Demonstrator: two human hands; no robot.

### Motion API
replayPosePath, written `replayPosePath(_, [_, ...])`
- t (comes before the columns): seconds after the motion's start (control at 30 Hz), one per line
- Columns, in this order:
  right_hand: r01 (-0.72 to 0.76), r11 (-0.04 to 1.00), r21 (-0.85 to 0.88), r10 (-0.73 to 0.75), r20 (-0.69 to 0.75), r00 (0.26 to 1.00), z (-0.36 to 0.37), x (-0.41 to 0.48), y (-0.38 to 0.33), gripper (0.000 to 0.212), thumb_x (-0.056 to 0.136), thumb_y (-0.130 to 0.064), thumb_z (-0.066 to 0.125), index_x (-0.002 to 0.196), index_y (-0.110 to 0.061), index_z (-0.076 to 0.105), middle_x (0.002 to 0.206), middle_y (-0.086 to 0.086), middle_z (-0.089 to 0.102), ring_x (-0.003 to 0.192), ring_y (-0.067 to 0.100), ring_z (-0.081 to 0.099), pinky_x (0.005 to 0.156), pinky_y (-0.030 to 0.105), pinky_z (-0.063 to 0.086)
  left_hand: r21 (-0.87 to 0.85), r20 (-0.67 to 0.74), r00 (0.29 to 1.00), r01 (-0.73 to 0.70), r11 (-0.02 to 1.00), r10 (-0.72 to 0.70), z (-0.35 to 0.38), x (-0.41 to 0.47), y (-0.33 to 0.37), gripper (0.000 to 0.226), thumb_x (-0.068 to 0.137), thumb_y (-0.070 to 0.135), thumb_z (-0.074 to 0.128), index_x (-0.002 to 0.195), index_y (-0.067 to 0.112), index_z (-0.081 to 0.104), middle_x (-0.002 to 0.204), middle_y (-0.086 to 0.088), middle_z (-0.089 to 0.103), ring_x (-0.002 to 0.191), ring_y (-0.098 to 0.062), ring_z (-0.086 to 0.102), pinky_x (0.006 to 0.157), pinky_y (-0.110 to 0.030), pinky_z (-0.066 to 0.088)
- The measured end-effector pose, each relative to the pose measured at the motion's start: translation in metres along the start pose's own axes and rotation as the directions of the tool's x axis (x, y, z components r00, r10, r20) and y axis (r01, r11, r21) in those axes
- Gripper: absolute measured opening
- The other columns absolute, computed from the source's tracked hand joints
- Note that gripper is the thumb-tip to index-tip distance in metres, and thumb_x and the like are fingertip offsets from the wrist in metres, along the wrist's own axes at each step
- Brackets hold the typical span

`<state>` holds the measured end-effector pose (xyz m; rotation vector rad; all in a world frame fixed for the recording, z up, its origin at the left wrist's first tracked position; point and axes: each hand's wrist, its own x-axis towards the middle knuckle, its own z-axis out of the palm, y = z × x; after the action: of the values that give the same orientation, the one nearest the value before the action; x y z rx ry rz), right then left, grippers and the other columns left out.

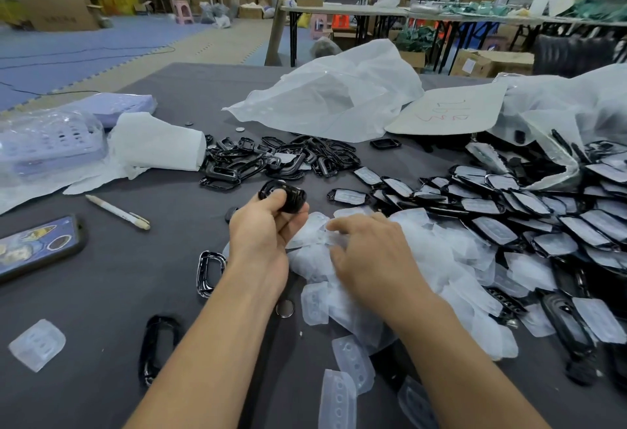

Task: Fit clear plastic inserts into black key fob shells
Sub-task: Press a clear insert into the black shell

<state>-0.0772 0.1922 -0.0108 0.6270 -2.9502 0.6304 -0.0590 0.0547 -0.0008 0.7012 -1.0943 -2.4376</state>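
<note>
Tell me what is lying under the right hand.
The right hand rests on a heap of clear plastic inserts. Which insert its fingers touch is covered by the hand; the table under the heap is hidden too.

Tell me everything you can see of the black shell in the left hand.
The black shell is glossy dark plastic, a rounded frame with an opening at its left end. The left hand grips it, thumb on top and fingers curled under, holding it tilted above the grey table. Nothing shows fitted in the opening.
</note>
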Motion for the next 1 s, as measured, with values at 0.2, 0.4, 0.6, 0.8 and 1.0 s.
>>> replayPosePath(0.2, [-0.074,0.97,0.233,0.116,-0.171,0.979,0.001,-0.001,0.007,0.008,0.087,-0.024,0.072,0.084,-0.026,0.079,0.083,-0.01,0.076,0.084,0.014,0.068,0.081,0.033,0.055,0.068,0.026,0.993,-0.116,0.991,0.114,0.001,0.004,-0.003,0.022,0.103,0.001,0.051,0.086,0.006,0.064,0.068,-0.005,0.064,0.053,-0.011,0.057,0.05,-0.021,0.049])
replayPosePath(0.4, [-0.013,0.716,0.698,0.303,-0.295,0.906,-0.004,0.001,0.013,0.021,0.091,-0.019,0.076,0.074,-0.031,0.078,0.069,-0.014,0.074,0.06,0.003,0.064,0.062,0.019,0.052,0.347,0.17,0.979,-0.168,0.923,0.114,0.004,-0.005,-0.004,0.025,0.098,-0.001,0.057,0.087,0.012,0.076,0.064,-0.003,0.069,0.055,-0.012,0.064,0.047,-0.02,0.047])
replayPosePath(0.6, [0.0,0.232,0.973,0.391,-0.094,0.916,-0.014,0.002,0.01,0.024,0.093,-0.005,0.072,0.073,-0.017,0.077,0.062,0.005,0.068,0.045,0.016,0.058,0.045,0.022,0.044,0.507,0.215,0.97,-0.211,0.836,0.115,0.004,-0.012,-0.011,0.023,0.095,0.005,0.064,0.085,0.019,0.078,0.077,-0.011,0.078,0.063,-0.018,0.067,0.058,-0.026,0.051])
replayPosePath(0.8, [-0.039,0.161,0.986,0.28,-0.008,0.96,-0.012,0.003,0.008,0.025,0.091,0.004,0.069,0.09,-0.019,0.079,0.067,0.002,0.071,0.056,0.016,0.065,0.054,0.021,0.052,0.519,0.234,0.96,-0.256,0.816,0.153,0.005,-0.013,-0.015,0.029,0.092,0.002,0.066,0.078,0.022,0.082,0.076,-0.005,0.079,0.067,-0.015,0.074,0.061,-0.023,0.06])
replayPosePath(1.0, [0.023,0.397,0.917,0.338,-0.17,0.926,-0.012,0.0,0.005,0.02,0.084,0.0,0.077,0.077,-0.019,0.081,0.069,-0.001,0.075,0.059,0.01,0.063,0.06,0.02,0.052,0.492,0.252,0.96,-0.235,0.838,0.122,0.004,-0.012,-0.015,0.033,0.09,-0.002,0.069,0.078,0.024,0.083,0.076,-0.007,0.079,0.066,-0.017,0.076,0.058,-0.022,0.058])
